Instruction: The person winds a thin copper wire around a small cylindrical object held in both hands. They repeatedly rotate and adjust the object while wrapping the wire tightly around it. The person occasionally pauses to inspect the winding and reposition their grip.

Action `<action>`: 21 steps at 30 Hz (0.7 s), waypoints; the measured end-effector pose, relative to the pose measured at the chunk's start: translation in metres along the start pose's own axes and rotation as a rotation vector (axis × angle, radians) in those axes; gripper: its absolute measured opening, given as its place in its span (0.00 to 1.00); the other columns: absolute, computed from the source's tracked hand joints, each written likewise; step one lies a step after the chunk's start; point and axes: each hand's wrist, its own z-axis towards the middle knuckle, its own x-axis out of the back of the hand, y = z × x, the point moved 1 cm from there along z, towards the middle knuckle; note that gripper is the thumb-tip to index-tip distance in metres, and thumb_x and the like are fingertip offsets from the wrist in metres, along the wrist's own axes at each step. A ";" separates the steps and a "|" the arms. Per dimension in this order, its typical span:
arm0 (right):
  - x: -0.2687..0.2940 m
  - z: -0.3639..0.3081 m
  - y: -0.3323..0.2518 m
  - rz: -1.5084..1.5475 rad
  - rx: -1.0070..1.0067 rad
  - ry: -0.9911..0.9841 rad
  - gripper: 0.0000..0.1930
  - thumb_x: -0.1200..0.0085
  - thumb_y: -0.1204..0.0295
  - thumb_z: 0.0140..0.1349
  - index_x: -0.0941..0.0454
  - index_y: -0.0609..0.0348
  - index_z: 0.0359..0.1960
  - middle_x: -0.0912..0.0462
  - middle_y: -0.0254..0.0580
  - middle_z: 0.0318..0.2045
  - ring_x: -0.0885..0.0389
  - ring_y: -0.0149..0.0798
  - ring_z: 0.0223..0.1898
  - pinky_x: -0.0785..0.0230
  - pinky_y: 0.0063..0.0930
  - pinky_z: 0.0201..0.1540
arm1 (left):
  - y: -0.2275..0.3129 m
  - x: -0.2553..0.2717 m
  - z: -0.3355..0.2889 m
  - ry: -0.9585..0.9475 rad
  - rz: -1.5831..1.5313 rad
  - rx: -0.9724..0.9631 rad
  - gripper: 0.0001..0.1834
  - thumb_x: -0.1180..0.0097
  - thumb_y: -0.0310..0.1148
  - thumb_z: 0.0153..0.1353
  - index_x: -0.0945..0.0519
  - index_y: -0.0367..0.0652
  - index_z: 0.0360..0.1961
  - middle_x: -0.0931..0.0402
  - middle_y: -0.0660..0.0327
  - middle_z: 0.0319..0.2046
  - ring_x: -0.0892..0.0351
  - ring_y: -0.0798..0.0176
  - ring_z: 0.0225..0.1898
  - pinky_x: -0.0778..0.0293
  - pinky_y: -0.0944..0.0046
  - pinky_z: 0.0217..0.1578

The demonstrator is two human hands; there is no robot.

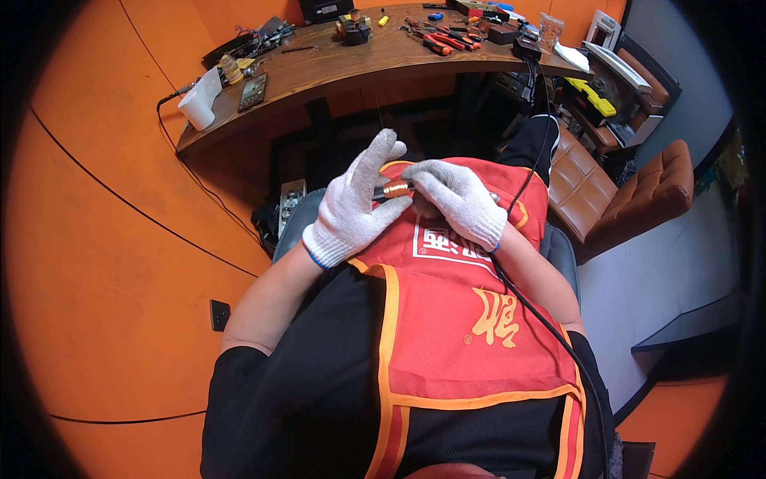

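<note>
Both my hands wear white knit gloves and meet above my lap. Between them is a small dark rod with a band of copper wire wound round it (pixel 396 189). My left hand (pixel 351 206) holds the rod's left end between thumb and palm, its upper fingers stretched away from me. With fingers pinched together, my right hand (pixel 464 201) grips the other end, close beside the copper winding. Its fingertips hide that end of the rod. Beneath the hands a red apron (pixel 479 351) with orange edging covers my lap.
Ahead stands a curved wooden desk (pixel 335 76) bearing red-handled pliers (pixel 437 44), a phone (pixel 253 92) and a white paper roll (pixel 197 107). A black cable (pixel 550 327) runs down past my right arm. At the right is a brown padded chair (pixel 630 191).
</note>
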 end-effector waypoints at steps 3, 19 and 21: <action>-0.007 0.003 0.000 -0.159 0.240 0.076 0.17 0.52 0.62 0.83 0.19 0.64 0.56 0.17 0.33 0.33 0.22 0.24 0.32 0.28 0.18 0.37 | 0.001 0.000 0.000 0.026 -0.032 0.029 0.53 0.28 0.22 0.59 0.43 0.49 0.82 0.23 0.46 0.66 0.16 0.49 0.63 0.16 0.57 0.58; -0.003 -0.001 -0.004 0.049 -0.063 0.051 0.14 0.47 0.69 0.80 0.19 0.64 0.59 0.16 0.33 0.47 0.21 0.24 0.43 0.25 0.20 0.49 | 0.000 -0.002 0.000 0.015 -0.037 -0.006 0.54 0.27 0.23 0.58 0.44 0.50 0.83 0.24 0.47 0.67 0.16 0.50 0.63 0.16 0.58 0.58; -0.001 -0.001 -0.005 -0.072 -0.013 0.027 0.14 0.46 0.70 0.79 0.19 0.64 0.59 0.16 0.33 0.47 0.20 0.24 0.43 0.25 0.21 0.49 | 0.000 -0.001 0.000 0.013 -0.021 -0.006 0.55 0.26 0.23 0.58 0.44 0.50 0.83 0.23 0.47 0.67 0.16 0.50 0.62 0.16 0.59 0.57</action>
